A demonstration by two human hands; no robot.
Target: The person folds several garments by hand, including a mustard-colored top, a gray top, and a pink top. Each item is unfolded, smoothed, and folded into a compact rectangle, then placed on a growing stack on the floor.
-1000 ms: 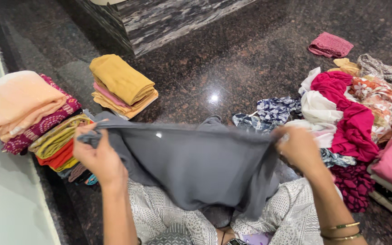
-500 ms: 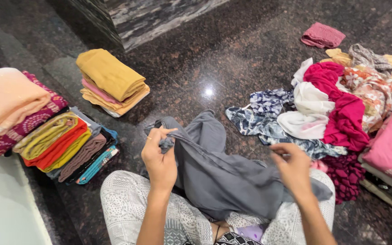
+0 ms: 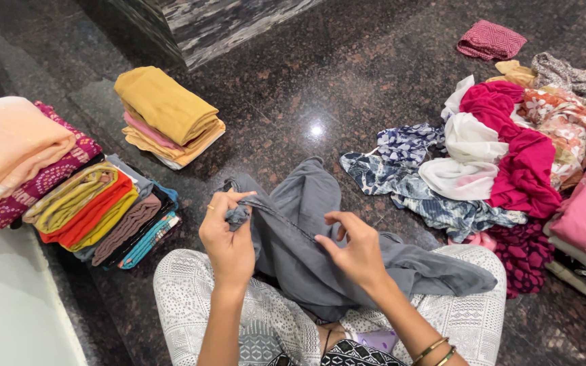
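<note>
A grey, soft cotton garment (image 3: 320, 244) is draped over the lap and onto the dark polished stone floor (image 3: 293, 102). One bunched corner is gripped tight by the left hand (image 3: 227, 234), fingers curled shut round the cloth. The seam edge is pinched btwn thumb & fingertips of the right hand (image 3: 354, 247); edge is pulled taut btwn both. A folded mustard-yellow and pink stack (image 3: 167, 115) is seen to the left, w/ a loose heap of mixed coloured clothes (image 3: 510, 156) well apart at right.
</note>
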